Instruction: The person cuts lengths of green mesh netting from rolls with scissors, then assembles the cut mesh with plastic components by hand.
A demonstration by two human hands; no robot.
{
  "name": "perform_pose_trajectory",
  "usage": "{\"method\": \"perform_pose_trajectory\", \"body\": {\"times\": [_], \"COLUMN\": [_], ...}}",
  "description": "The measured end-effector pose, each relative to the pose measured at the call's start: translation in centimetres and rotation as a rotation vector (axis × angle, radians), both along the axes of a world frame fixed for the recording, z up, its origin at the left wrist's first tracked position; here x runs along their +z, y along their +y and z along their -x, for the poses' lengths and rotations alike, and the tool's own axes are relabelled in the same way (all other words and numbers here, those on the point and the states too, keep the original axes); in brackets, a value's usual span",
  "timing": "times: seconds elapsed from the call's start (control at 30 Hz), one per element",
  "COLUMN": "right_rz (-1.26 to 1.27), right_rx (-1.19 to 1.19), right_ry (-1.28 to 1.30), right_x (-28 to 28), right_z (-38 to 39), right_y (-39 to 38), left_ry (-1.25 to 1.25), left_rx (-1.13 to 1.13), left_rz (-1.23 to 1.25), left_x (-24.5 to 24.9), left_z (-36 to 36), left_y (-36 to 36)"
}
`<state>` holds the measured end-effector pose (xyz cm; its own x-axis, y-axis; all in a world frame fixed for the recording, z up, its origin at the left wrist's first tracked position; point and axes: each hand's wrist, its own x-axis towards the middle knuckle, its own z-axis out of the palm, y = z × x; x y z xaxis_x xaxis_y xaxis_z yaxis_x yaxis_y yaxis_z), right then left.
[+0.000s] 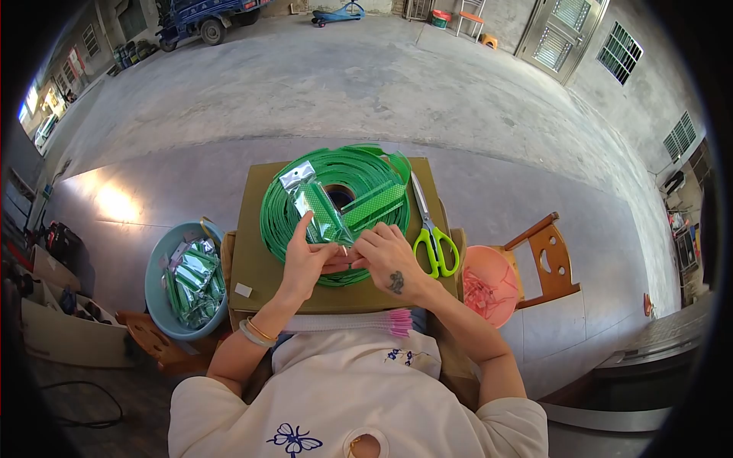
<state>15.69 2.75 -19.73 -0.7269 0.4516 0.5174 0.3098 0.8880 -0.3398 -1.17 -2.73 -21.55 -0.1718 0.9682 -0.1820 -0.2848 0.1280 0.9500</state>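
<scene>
A clear plastic bag (pixel 319 208) with a green patterned strip inside lies tilted over a large roll of green strip (pixel 276 210). My left hand (pixel 307 261) is closed on the bag's lower end, thumb pointing up along it. At that same end my right hand (pixel 388 258) pinches the plastic, its fingertips meeting the left ones. Fingers partly hide the bag's edge. Loose cut green strip (pixel 376 204) rests on the roll to the right of the bag. Scissors with lime-green handles (pixel 435 248) lie on the board just right of my right hand, blades pointing away.
The roll rests on a brown board (pixel 250 278). A blue basin (pixel 159 298) of filled bags stands left; a pink basin (pixel 500 267) with pink pieces stands right by a wooden chair (pixel 551 259). Thin pink-tipped white strips (pixel 343 322) lie across my lap. A small white piece (pixel 243 290) is near the board's left corner.
</scene>
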Motion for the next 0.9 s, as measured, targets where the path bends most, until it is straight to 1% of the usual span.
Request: {"method": "perform_pose_trajectory", "body": {"times": [0.07,0.1,0.17,0.23,0.3,0.4,0.47,0.53,0.57,0.67,0.77,0.87,0.9], "right_rz": [0.095,0.153,0.382,0.543,0.644,0.809,0.87,0.835,0.817,0.745,0.723,0.73,0.895], "right_rx": [-0.032,-0.077,-0.331,-0.604,-0.778,-0.934,-1.02,-1.136,-1.195,-1.389,-1.32,-1.147,-1.137], "right_ry": [0.064,0.107,0.356,0.464,0.518,0.548,0.664,0.703,0.721,0.403,0.326,0.352,0.403], "right_x": [1.0,1.5,1.0,-1.1,-4.5,-13.9,-18.2,-24.3,-26.2,-27.5,-28.0,-29.5,-29.5], "right_z": [-1.8,-3.4,-7.7,-13.4,-18.4,-24.1,-24.3,-24.7,-24.9,-23.8,-22.8,-21.9,-22.4], "right_y": [0.4,1.2,3.7,6.7,8.3,9.5,8.6,9.0,9.0,8.5,8.4,8.9,9.0], "left_ry": [-0.026,0.001,0.049,0.091,0.129,0.203,0.306,0.421,0.478,0.466,0.459,0.464,0.466], "left_rx": [0.012,-0.047,-0.168,-0.177,-0.168,-0.19,-0.172,-0.13,-0.109,-0.084,-0.07,-0.064,-0.066], "left_rz": [0.036,0.062,0.111,0.104,0.123,0.166,0.154,0.122,0.106,0.101,0.093,0.078,0.074], "left_x": [0.9,1.2,1.7,1.6,2.0,2.0,1.9,2.2,2.2,2.5,2.3,2.4,2.4], "left_z": [0.5,0.9,1.7,1.8,2.0,2.8,3.4,4.0,4.4,5.0,5.3,5.3,5.2], "left_y": [-0.2,-0.4,-1.0,-1.7,-2.3,-3.1,-3.6,-3.9,-4.0,-3.9,-3.8,-4.0,-4.0]}}
